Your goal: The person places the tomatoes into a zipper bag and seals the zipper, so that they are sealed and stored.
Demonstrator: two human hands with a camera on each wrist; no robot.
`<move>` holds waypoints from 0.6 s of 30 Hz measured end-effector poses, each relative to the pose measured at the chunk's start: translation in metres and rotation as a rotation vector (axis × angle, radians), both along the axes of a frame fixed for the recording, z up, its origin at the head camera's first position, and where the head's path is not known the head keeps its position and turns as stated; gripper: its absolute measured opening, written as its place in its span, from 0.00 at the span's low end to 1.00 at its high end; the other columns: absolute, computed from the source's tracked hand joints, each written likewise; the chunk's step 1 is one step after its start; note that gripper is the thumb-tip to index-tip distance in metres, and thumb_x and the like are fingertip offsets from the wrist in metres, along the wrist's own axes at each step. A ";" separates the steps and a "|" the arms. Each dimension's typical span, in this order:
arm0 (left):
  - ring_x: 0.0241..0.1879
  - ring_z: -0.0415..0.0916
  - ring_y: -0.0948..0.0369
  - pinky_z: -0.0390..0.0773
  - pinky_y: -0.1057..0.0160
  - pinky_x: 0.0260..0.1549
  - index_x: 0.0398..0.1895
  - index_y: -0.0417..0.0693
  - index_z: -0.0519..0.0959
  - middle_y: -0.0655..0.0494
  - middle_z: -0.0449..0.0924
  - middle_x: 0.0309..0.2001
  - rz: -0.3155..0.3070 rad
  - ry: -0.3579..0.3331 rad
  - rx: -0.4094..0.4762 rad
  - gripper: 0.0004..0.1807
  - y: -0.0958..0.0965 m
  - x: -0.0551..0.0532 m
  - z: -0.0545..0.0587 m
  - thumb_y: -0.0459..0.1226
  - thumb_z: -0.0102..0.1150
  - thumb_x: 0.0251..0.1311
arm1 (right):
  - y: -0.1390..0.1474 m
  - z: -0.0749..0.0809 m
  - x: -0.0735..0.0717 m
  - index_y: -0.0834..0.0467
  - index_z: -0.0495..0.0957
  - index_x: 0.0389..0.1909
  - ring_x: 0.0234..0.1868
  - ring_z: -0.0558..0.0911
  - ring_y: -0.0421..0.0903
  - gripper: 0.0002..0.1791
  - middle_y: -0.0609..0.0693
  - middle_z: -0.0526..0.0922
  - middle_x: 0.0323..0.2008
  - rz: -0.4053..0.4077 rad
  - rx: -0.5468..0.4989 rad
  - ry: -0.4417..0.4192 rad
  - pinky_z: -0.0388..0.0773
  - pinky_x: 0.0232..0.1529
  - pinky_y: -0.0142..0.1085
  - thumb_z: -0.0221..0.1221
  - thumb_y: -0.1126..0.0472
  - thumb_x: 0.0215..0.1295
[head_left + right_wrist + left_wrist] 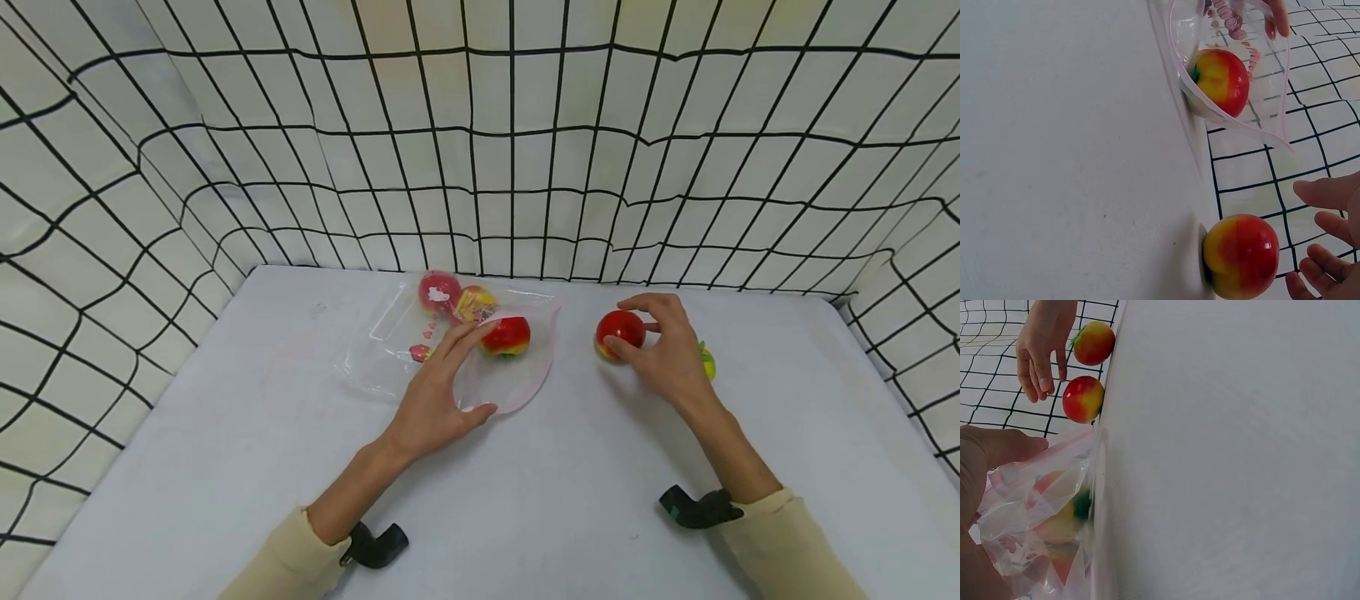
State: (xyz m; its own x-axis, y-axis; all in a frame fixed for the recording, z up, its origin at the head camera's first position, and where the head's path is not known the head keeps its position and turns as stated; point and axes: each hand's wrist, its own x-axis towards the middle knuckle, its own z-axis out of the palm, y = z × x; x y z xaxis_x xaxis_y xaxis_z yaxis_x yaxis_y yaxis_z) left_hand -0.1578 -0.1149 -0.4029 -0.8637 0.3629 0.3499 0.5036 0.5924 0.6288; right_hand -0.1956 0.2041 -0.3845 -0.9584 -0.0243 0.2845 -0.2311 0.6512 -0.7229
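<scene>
A clear zip bag (382,358) with a pink edge lies on the table, its mouth facing right. My left hand (435,408) is at that mouth, fingers and thumb spread, fingertips touching the upper film. Just inside the mouth sits a red and yellow toy apple (1222,81). Deeper in are a red fruit (438,292) and a red-yellow fruit (475,303), partly covered by printed film. Right of the bag, my right hand (663,354) reaches around another toy apple (621,333); the right wrist view shows a gap between its fingers and this apple (1241,256).
A fruit with a green leafy top (1094,342) lies beyond the right hand, mostly hidden by it in the head view. Black wire mesh (510,167) borders the white table (540,500) at the back and sides. Both forearms wear black wrist mounts (375,546).
</scene>
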 end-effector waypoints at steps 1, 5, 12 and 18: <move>0.78 0.61 0.55 0.84 0.48 0.60 0.81 0.63 0.60 0.56 0.62 0.78 0.003 0.000 -0.002 0.57 0.000 0.000 -0.001 0.37 0.82 0.46 | 0.001 0.000 0.000 0.59 0.77 0.62 0.69 0.70 0.61 0.29 0.62 0.71 0.65 0.003 0.004 -0.010 0.80 0.62 0.64 0.73 0.64 0.59; 0.78 0.61 0.55 0.85 0.48 0.60 0.81 0.62 0.61 0.56 0.62 0.78 0.009 0.001 -0.007 0.57 -0.001 0.001 -0.003 0.37 0.83 0.46 | 0.003 0.000 -0.001 0.60 0.76 0.63 0.70 0.69 0.62 0.30 0.63 0.70 0.67 0.014 0.018 -0.052 0.80 0.62 0.64 0.73 0.64 0.59; 0.78 0.61 0.56 0.85 0.49 0.60 0.81 0.62 0.61 0.56 0.62 0.78 0.011 0.008 -0.014 0.58 -0.001 0.000 -0.003 0.36 0.83 0.46 | 0.006 0.003 -0.007 0.59 0.73 0.67 0.70 0.69 0.66 0.34 0.65 0.67 0.70 0.028 0.074 -0.130 0.79 0.63 0.64 0.72 0.63 0.61; 0.78 0.61 0.56 0.85 0.49 0.60 0.81 0.63 0.60 0.56 0.62 0.78 0.007 0.008 -0.014 0.58 0.000 0.000 -0.003 0.36 0.83 0.46 | 0.010 0.003 -0.012 0.58 0.70 0.71 0.63 0.74 0.69 0.36 0.66 0.66 0.72 0.019 0.142 -0.205 0.81 0.61 0.62 0.71 0.62 0.63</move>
